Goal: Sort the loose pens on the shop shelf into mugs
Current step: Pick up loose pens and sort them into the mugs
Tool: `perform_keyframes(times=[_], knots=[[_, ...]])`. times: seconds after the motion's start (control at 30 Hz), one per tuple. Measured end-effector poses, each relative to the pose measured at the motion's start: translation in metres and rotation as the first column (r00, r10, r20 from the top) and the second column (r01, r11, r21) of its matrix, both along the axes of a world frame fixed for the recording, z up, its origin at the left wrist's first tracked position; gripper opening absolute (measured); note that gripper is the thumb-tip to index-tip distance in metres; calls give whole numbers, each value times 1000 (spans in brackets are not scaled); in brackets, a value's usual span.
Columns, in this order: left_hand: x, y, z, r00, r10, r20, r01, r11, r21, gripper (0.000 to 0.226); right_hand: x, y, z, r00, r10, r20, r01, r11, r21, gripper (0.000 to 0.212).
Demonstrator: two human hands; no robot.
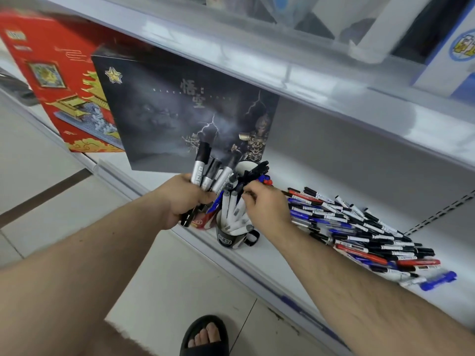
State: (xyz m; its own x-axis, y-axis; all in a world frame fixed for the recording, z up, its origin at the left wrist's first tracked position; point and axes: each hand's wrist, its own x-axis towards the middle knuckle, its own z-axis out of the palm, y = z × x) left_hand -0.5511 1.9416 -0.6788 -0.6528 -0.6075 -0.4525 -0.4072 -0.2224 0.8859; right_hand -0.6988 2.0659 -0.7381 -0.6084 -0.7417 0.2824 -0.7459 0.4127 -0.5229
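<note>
My left hand point(183, 201) grips a bundle of thick silver-and-black markers point(205, 170), held upright above the shelf's front edge. A black mug point(231, 238) stands on the white shelf point(295, 265), stuffed with white-barrelled pens. Behind it sits a white mug point(245, 167) holding black, blue and red pens. My right hand point(264, 205) hovers over the black mug and pinches a dark pen point(241, 194) at its top. A large heap of loose pens point(359, 227), black, blue and red, lies on the shelf to the right.
A dark picture box point(180, 111) and a red box point(51, 73) lean at the back left of the shelf. The upper shelf point(308, 73) overhangs closely. Partly hidden under my left hand is a red-and-blue mug point(203, 222). The tiled floor and my sandalled foot point(205, 335) are below.
</note>
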Motion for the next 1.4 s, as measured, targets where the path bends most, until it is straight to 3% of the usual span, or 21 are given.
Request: perform_keyframes(times=[0.13, 0.23, 0.3, 0.33, 0.37, 0.43, 0.47, 0.5, 0.57, 0.67, 0.8, 0.97, 1.2, 1.27, 1.4], knots=[[-2, 4, 0, 1000, -21, -16, 21, 1000, 20, 19, 0, -3, -26, 995, 73, -72, -54, 970, 236, 16], [-1, 6, 1, 996, -82, -23, 82, 996, 20, 20, 0, 0, -27, 987, 86, -134, -39, 947, 320, 19], [0, 6, -1, 991, -129, -22, 129, 991, 25, 24, -3, -1, -20, 996, 51, -77, -27, 956, 292, 19], [0, 6, -2, 989, -148, -25, 148, 989, 29, 23, -4, -1, -10, 998, -20, 56, 9, 980, 197, 21], [0, 6, -3, 987, -161, -24, 162, 986, 32, 22, -3, 0, 5, 954, -109, 280, 93, 993, 68, 26], [0, 6, -4, 982, -189, -13, 189, 982, 30, 19, -2, 8, 38, 694, -111, 711, 326, 929, -174, 33], [0, 6, -5, 979, -205, -4, 205, 978, 26, 20, 0, 15, 52, 584, -34, 811, 381, 894, -237, 32], [0, 7, -5, 975, -222, 10, 222, 975, 22, 20, 4, 22, 64, 552, 25, 833, 370, 888, -272, 29], [-1, 10, -5, 965, -262, 32, 261, 965, 18, 21, 11, 33, 77, 616, 43, 787, 260, 931, -255, 26], [-4, 20, -3, 947, -316, 50, 316, 949, 25, 21, 17, 32, 70, 733, -21, 680, 100, 992, -78, 31], [-7, 26, -3, 933, -354, 66, 349, 934, 69, 17, 21, 26, 67, 667, -5, 745, 97, 992, -80, 36], [-9, 31, 2, 937, -350, -21, 349, 924, 156, 14, 26, 28, 66, 587, 46, 808, 68, 992, -106, 37], [-11, 30, 6, 896, -444, -4, 439, 884, 161, 15, 16, 25, 60, 612, 70, 788, 27, 994, -109, 32], [-12, 22, 6, 945, -326, -12, 326, 939, 113, 16, 6, 20, 61, 633, 37, 773, 102, 986, -131, 30], [-10, -3, 4, 993, 95, -70, -91, 994, 60, 15, -31, 2, 73, 714, -64, 697, 308, 923, -230, 20]])
